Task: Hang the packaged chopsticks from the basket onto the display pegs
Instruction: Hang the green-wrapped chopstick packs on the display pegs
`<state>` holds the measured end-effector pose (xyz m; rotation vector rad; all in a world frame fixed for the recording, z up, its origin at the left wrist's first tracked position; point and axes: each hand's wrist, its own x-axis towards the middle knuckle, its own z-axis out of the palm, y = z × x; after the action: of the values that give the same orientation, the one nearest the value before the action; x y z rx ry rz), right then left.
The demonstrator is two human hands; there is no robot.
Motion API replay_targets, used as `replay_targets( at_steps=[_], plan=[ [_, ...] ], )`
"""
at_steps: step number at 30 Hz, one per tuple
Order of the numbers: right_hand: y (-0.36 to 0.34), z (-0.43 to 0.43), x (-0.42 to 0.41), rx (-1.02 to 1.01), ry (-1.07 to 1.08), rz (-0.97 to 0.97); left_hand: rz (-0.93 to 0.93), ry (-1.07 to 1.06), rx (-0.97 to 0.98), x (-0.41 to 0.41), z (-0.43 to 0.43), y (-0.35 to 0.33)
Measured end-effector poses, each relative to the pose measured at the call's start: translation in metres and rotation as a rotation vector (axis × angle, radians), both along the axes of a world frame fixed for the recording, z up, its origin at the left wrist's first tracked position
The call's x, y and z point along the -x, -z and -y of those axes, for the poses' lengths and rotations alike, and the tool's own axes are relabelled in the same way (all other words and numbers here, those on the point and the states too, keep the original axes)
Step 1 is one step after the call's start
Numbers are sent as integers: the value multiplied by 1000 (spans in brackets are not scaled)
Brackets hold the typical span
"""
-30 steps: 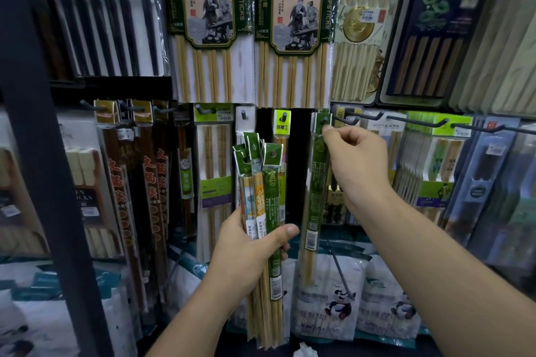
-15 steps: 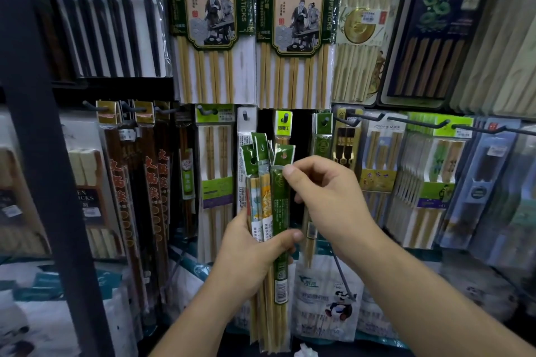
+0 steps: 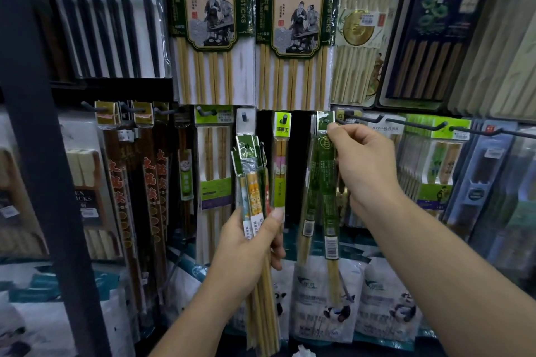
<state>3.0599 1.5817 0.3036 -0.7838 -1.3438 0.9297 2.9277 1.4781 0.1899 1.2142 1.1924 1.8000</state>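
Observation:
My left hand [image 3: 249, 243] grips a bundle of slim packaged chopsticks [image 3: 251, 182] upright, their green header cards fanned at the top and bamboo tips hanging below my fist. My right hand [image 3: 362, 162] pinches the top of a green packaged chopstick pair [image 3: 327, 182] and holds its header card at the tip of a black display peg [image 3: 343, 122]. A second green pack [image 3: 309, 203] hangs on the same peg just behind it. The basket is out of view.
Large hot-pot chopstick packs [image 3: 295, 23] hang in the row above. Dark wooden sets [image 3: 150, 182] fill pegs to the left, green-carded sets [image 3: 435, 165] to the right. A black shelf post [image 3: 43, 153] stands at left. Panda-printed bags [image 3: 333, 298] sit below.
My right hand took one green pack from the bundle in my left hand and carried it up and right to the peg. The left hand's bundle is one pack thinner.

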Motion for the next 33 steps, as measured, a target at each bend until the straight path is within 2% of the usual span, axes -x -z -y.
replay_targets(
  at_steps=[9, 13, 22, 24, 26, 29, 33],
  plan=[
    [5, -3, 8, 8, 42, -29, -61, 15, -15, 1, -2, 2],
    [6, -7, 8, -27, 52, -43, -26, 4, -32, 1, -1, 2],
    [19, -3, 2, -120, 148, 56, 64, 34, 4, 2, -3, 7],
    [25, 10, 2, -171, 87, 92, 54, 48, -12, 0, -3, 6],
    [32, 24, 5, -196, -73, 190, 29, 50, -41, -2, -3, 5],
    [38, 35, 7, -108, -278, 303, 41, 48, -45, -5, -2, 3],
    [40, 36, 4, -57, -287, 275, 86, 61, -72, -6, -1, 1]
  ],
)
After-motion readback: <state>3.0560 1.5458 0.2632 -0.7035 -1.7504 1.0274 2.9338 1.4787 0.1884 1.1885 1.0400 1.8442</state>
